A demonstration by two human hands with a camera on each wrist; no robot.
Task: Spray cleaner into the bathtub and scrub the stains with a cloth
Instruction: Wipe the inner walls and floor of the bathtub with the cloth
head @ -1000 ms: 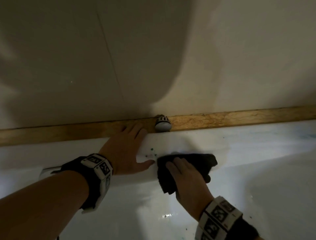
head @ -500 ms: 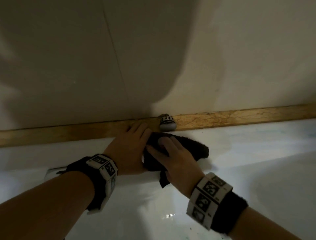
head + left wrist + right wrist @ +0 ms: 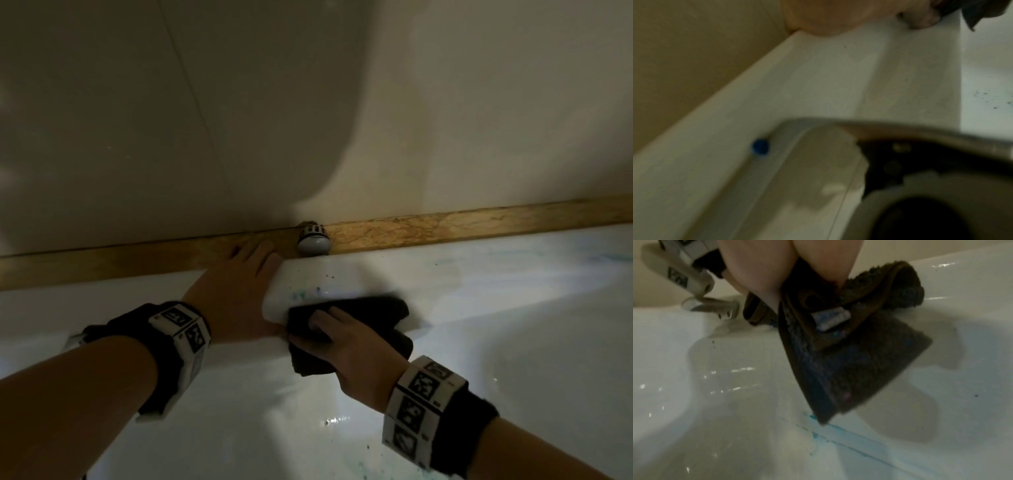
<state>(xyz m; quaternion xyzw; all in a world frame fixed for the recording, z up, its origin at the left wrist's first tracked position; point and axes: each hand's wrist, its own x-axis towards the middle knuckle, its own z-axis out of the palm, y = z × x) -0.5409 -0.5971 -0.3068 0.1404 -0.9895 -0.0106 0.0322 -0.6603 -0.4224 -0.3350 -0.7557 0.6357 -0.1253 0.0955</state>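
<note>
My left hand [image 3: 239, 291] lies flat and open on the far rim of the white bathtub [image 3: 479, 274], its fingers reaching the trim strip. Beside it, my right hand [image 3: 325, 332] grips a dark folded cloth [image 3: 380, 313] and presses it onto the rim's inner edge. Teal smears and dark specks [image 3: 303, 294] mark the rim just above the cloth. In the right wrist view the cloth [image 3: 855, 366] hangs below my palm over a teal streak [image 3: 818, 420] on the tub wall. The left wrist view catches the cloth [image 3: 982, 11] past my thumb [image 3: 920, 19].
A round white and chrome drain stopper [image 3: 313, 240] sits on the rim against a brown marble trim strip [image 3: 462, 224] under the beige wall. More teal marks [image 3: 609, 257] lie on the rim at far right. Wet tub interior [image 3: 513, 359] curves down to the right.
My right hand has dragged the cloth from up by the stopper back down to the rim's inner edge, uncovering teal smears. The left hand has stayed planted.
</note>
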